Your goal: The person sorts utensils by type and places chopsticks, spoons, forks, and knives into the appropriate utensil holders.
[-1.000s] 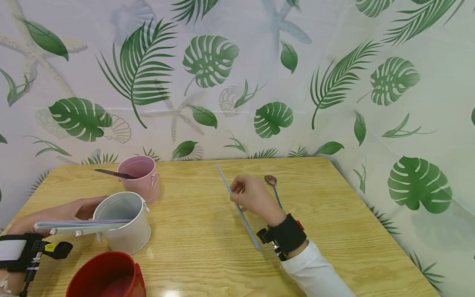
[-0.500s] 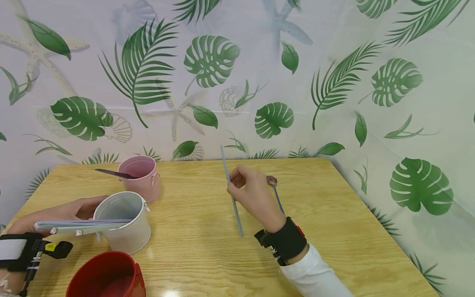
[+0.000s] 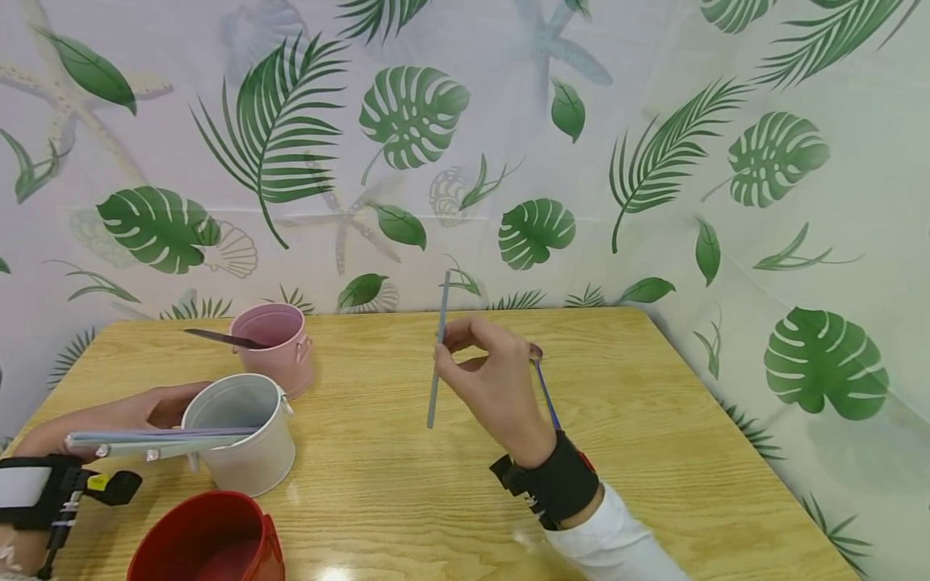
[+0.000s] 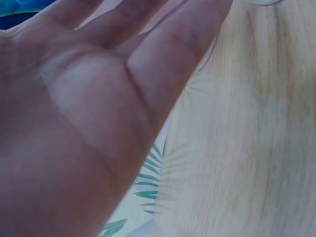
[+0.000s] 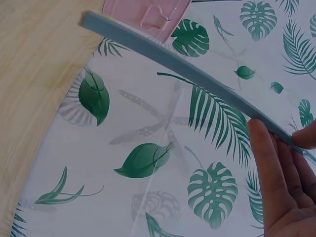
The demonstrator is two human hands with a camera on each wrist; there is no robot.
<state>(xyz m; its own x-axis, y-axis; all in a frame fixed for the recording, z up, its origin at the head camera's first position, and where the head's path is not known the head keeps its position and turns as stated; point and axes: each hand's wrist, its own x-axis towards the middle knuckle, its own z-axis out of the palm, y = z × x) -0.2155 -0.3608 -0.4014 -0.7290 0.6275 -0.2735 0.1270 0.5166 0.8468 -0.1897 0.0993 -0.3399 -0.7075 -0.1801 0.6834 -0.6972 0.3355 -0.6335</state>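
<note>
In the head view my right hand [image 3: 494, 375] pinches a blue-grey chopstick [image 3: 433, 395] between thumb and fingers, above the table and nearly upright. The right wrist view shows the same chopstick [image 5: 163, 57] slanting from its square end at upper left down to my fingertips. My left hand [image 3: 131, 411] is at the far left side of the white bucket [image 3: 250, 456], its fingertips hidden behind it. Fingers stretch out fairly straight in the left wrist view. Several pastel chopsticks [image 3: 160, 440] lie across the white bucket's rim, with clear gem-like bits near their outer ends.
A pink bucket [image 3: 286, 371] stands behind the white one, with a dark knife-like utensil [image 3: 221, 338] sticking out. A red bucket [image 3: 272, 557] is at front left. Right of my right hand, a purple-blue long-handled spoon [image 3: 546, 395] lies on the wooden table [image 3: 654, 452].
My right hand has lifted the chopstick off the table and turned it from slanted to nearly upright, shifting slightly left. The left hand and buckets have stayed in place.
</note>
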